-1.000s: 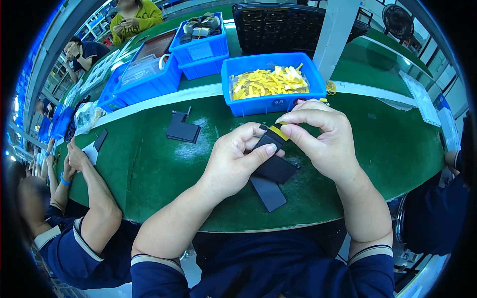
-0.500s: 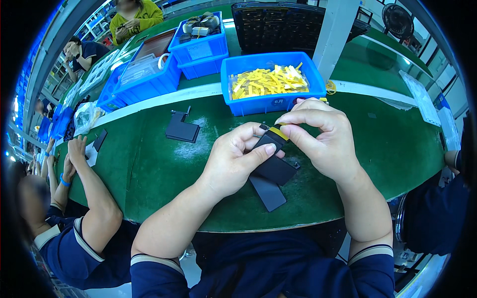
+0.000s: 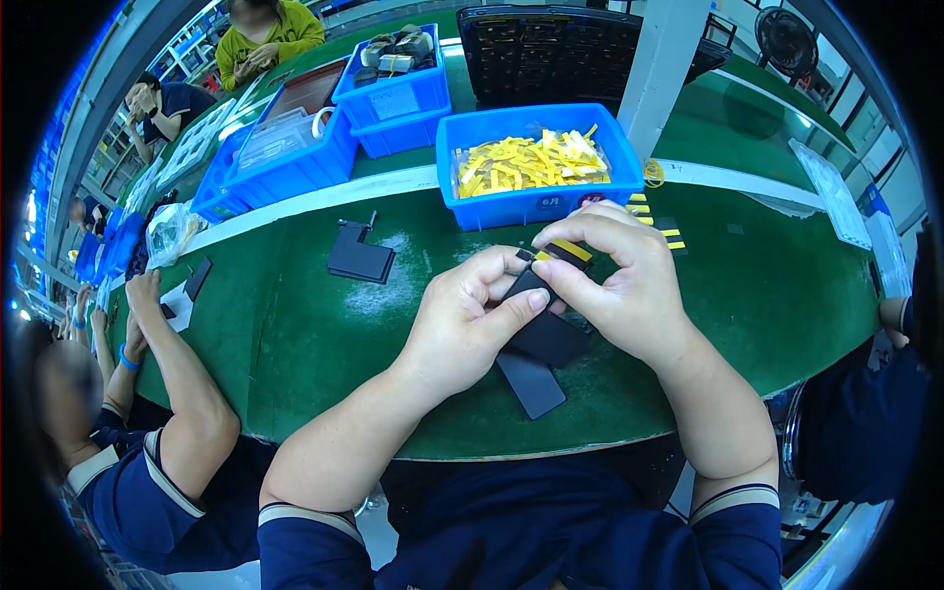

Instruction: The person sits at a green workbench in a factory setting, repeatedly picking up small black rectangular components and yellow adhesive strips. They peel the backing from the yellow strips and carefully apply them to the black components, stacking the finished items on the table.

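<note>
Both of my hands meet over the green table (image 3: 295,324). My left hand (image 3: 462,320) grips a flat black part (image 3: 546,334) with its thumb on the part's top edge. My right hand (image 3: 624,280) pinches a small yellow and black strip (image 3: 568,252) against that same black part. A second flat black piece (image 3: 531,383) lies on the table just below my hands. Behind them stands a blue bin (image 3: 536,167) full of yellow strips.
Another black part (image 3: 359,258) lies further left on the table. More blue bins (image 3: 393,79) and a black tray (image 3: 560,49) stand at the back, with a white post (image 3: 664,74). A seated person's arm (image 3: 182,364) rests at the left edge. Loose strips (image 3: 659,221) lie right of the bin.
</note>
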Motion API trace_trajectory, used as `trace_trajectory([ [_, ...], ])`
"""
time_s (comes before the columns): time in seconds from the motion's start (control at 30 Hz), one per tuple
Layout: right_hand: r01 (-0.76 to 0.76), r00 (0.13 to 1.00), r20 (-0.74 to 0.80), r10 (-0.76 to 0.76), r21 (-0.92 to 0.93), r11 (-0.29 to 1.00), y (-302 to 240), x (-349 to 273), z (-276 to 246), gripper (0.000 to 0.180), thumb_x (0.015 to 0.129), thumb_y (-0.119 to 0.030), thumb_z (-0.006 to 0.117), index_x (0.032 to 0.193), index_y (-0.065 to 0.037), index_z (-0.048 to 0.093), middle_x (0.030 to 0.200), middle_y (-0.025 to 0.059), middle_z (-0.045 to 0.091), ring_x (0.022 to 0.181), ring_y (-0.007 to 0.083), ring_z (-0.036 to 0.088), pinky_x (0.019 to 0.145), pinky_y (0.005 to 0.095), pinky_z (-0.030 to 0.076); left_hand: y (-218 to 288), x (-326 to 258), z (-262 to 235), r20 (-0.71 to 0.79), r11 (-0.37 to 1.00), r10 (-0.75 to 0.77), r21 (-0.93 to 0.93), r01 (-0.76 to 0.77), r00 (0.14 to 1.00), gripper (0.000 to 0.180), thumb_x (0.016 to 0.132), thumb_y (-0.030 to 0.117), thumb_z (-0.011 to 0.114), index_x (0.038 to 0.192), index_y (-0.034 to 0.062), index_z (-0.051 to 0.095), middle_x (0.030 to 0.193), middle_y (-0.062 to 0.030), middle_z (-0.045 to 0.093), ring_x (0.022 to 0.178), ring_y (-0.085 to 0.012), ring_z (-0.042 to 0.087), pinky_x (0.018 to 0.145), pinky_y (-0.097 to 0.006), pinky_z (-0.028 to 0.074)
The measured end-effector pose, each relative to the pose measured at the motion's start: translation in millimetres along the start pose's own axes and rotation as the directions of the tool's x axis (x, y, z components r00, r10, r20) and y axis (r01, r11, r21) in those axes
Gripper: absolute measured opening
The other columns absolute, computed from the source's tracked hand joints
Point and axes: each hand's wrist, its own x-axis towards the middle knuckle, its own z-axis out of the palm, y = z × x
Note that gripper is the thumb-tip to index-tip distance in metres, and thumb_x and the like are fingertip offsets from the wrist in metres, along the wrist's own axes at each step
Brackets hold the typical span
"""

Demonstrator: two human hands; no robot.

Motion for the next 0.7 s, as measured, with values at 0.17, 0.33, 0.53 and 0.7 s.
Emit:
trace_trajectory([
  [0.17, -0.220, 0.975, 0.072, 0.212, 0.140, 0.965, 1, -5, 6, 0.016, 0.072, -0.011, 0.066, 0.081, 0.001, 0.064, 0.076, 0.0125, 0.062, 0.074, 0.0242, 0.061, 0.067, 0.0332, 0.047, 11, -2, 3, -0.033, 0.953, 0.055, 0.300, -0.042, 0.998, 0.019, 0.088, 0.006, 0.055, 0.105, -0.0015, 0.051, 0.092, -0.0065, 0.064, 0.084, -0.0067, 0.057, 0.075, -0.020, 0.044],
  [0.33, -0.058, 0.995, 0.085, 0.047, 0.123, 0.991, 0, -2, -2, 0.015, 0.074, -0.006, 0.063, 0.087, 0.001, 0.063, 0.081, 0.0136, 0.062, 0.073, 0.0248, 0.061, 0.067, 0.0345, 0.048, 4, -2, 1, -0.075, 0.962, 0.127, 0.251, -0.105, 0.989, 0.017, 0.086, 0.009, 0.057, 0.100, 0.0004, 0.054, 0.088, -0.0076, 0.067, 0.080, -0.0096, 0.063, 0.072, -0.023, 0.048],
  [0.53, 0.087, 0.993, 0.084, -0.085, -0.025, 0.996, 0, 0, -7, 0.018, 0.073, -0.002, 0.063, 0.091, 0.000, 0.062, 0.085, 0.0134, 0.061, 0.080, 0.0270, 0.060, 0.072, 0.0359, 0.047, 9, 0, -3, -0.014, 0.995, 0.039, 0.090, -0.037, 0.999, 0.020, 0.090, 0.008, 0.051, 0.108, -0.0011, 0.048, 0.095, -0.0083, 0.063, 0.089, -0.0103, 0.058, 0.081, -0.023, 0.044],
  [0.7, 0.197, 0.979, -0.016, -0.203, -0.172, 0.965, -4, 3, -9, 0.015, 0.067, -0.005, 0.069, 0.081, -0.003, 0.063, 0.088, 0.0112, 0.061, 0.088, 0.0279, 0.057, 0.081, 0.0374, 0.044, 1, 2, -7, -0.038, 0.998, 0.056, 0.001, -0.056, 0.998, 0.019, 0.091, 0.007, 0.049, 0.107, -0.0003, 0.048, 0.095, -0.0107, 0.063, 0.089, -0.0118, 0.059, 0.082, -0.025, 0.044],
])
